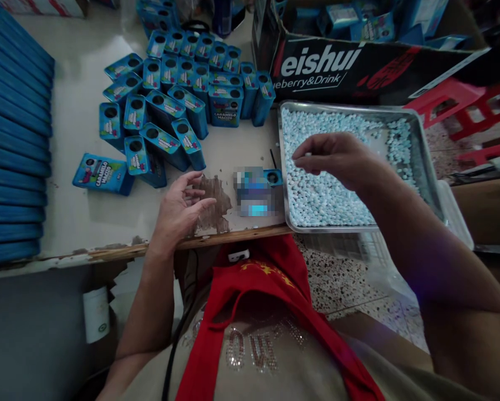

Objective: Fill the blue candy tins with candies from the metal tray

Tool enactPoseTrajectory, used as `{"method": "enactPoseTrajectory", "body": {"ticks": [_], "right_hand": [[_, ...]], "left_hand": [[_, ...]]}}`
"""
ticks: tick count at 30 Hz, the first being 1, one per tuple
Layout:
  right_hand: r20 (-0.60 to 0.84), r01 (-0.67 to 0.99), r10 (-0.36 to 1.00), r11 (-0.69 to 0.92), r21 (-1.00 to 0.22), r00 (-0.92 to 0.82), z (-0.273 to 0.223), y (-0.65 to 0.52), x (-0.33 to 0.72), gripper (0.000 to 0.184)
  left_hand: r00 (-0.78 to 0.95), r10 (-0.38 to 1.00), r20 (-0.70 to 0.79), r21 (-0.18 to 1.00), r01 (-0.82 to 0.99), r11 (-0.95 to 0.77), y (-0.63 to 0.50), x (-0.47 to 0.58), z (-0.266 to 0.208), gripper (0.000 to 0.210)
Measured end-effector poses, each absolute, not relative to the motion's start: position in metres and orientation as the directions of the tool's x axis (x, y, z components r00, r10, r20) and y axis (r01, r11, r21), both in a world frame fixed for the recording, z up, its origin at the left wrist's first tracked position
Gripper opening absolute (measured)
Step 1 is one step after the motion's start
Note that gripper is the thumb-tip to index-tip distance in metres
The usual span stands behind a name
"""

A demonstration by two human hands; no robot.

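Observation:
My left hand (180, 209) hovers by the table's front edge with its fingers apart and nothing in them. Over the metal tray (282, 167) of small pale-blue candies (329, 203), my right hand (337, 159) has thumb and fingertips drawn together. Whatever they may pinch is too small to make out. Between the hands lies a pixelated item (255, 192), and a blue tin (273, 177) shows partly beside it. Several upright blue candy tins (161, 142) with round dark holes in their tops stand beyond my left hand. One tin (103, 174) lies flat, printed "Caramelo Macizo".
At far left rises a stack of blue tins (13, 145). A black cardboard box (316, 67) with more tins borders the tray's far side. Red plastic stools (462, 106) stand on the right. The wooden table edge (216, 238) is chipped.

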State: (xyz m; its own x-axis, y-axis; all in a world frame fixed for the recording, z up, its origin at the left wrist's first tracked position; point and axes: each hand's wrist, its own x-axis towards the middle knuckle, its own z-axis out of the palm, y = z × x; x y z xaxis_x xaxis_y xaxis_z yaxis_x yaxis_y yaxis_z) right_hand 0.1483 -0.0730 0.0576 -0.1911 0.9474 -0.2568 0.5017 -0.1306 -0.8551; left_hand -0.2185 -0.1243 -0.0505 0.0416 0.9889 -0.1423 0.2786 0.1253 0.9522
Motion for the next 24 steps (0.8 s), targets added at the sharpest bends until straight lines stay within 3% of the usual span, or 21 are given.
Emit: {"method": "enactPoseTrajectory", "body": {"ticks": [4, 8, 15, 19, 24], "right_hand": [[-0.440, 0.261, 0.896, -0.438, -0.860, 0.053, 0.026, -0.084, 0.191, 0.021], [-0.504, 0.171, 0.863, -0.500, -0.849, 0.025, 0.010, -0.096, 0.204, 0.023], [-0.339, 0.440, 0.923, -0.232, -0.867, -0.181, 0.045, -0.081, 0.160, 0.023], [-0.255, 0.612, 0.911, -0.004, -0.791, -0.324, 0.066, -0.072, 0.137, 0.024], [-0.185, 0.694, 0.879, 0.201, -0.691, -0.439, 0.078, -0.070, 0.117, 0.013]], "left_hand": [[0.024, 0.990, -0.142, 0.953, 0.273, 0.130, -0.123, -0.218, -0.052, 0.071], [0.036, 0.989, -0.147, 0.960, 0.245, 0.134, -0.118, -0.209, -0.055, 0.068], [0.061, 0.990, -0.126, 0.972, 0.209, 0.111, -0.114, -0.194, -0.047, 0.070], [0.074, 0.986, -0.147, 0.969, 0.211, 0.128, -0.117, -0.196, -0.045, 0.071], [0.074, 0.982, -0.173, 0.962, 0.229, 0.152, -0.120, -0.201, -0.047, 0.074]]}}
